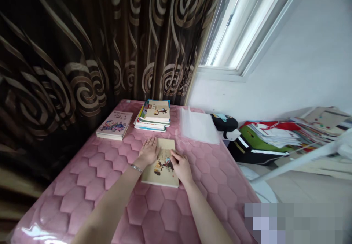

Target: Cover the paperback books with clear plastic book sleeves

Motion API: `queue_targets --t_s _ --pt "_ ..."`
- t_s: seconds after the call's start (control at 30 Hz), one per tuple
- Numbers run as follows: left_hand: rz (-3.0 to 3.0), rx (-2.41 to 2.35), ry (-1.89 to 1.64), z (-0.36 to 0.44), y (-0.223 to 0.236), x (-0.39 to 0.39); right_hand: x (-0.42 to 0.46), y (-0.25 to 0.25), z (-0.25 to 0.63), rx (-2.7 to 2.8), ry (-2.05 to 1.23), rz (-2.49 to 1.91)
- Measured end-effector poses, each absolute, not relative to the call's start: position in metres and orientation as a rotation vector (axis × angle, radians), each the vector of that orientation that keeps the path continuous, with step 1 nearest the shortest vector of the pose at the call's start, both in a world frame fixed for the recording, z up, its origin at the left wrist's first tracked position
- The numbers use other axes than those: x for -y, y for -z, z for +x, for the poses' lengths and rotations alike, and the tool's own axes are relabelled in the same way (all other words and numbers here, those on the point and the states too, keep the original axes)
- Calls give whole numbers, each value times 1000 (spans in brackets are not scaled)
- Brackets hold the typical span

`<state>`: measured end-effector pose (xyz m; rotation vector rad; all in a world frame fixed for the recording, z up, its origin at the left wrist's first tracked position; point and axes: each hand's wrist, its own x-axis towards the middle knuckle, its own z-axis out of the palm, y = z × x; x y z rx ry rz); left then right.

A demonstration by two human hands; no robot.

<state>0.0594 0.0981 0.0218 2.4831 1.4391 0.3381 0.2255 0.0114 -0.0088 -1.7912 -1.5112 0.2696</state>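
Note:
A thin cream-coloured book with a picture on its cover lies flat on the pink quilted table cover. My left hand rests on the book's left edge, fingers stretched out flat; a silver bracelet circles that wrist. My right hand lies on the book's right side, fingers extended and pressing down on the cover. Neither hand grips anything.
Behind the book stands a stack of several books, a single illustrated book to its left and a pile of clear plastic sleeves to its right. A dark patterned curtain hangs behind. Papers and bags pile up at right.

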Motion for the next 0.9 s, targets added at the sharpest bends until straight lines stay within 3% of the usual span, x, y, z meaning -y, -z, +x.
queue_targets --t_s 0.33,0.57,0.9 --pt "2411 -1388 -407 27 -13 -69 -9 -19 213 1802 -41 -1897" --pt "2453 -1383 -410 28 -12 -71 -36 -30 189 2389 -225 -1633" --pt "2414 -1414 -493 29 -6 -70 -67 -22 219 1959 -364 -2155"
